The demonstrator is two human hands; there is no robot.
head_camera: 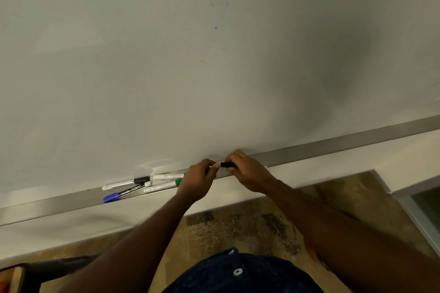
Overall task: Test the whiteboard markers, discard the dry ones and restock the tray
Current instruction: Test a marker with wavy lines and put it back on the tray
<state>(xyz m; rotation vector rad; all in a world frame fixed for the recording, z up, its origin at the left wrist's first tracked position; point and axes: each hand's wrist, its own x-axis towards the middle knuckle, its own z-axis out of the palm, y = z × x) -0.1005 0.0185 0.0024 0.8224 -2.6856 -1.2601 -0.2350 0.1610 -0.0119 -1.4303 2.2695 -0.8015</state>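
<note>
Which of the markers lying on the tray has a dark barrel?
The blue-capped marker, frontmost at the pile's left end; the other three lying there have white barrels.

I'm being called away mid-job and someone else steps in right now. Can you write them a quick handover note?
Left grip: holds the barrel of a marker, mostly hidden, just above the tray.
Right grip: pinches that marker's black-capped end. I cannot tell whether the cap is going on or coming off.
In the tray, left of the hands: black-capped marker, blue-capped marker, green-capped marker, fourth marker with its cap end hidden.
Done: faint blue marks on the whiteboard. Which markers were tested is unclear.
Left: test the rest, discard dry ones, restock.
</note>
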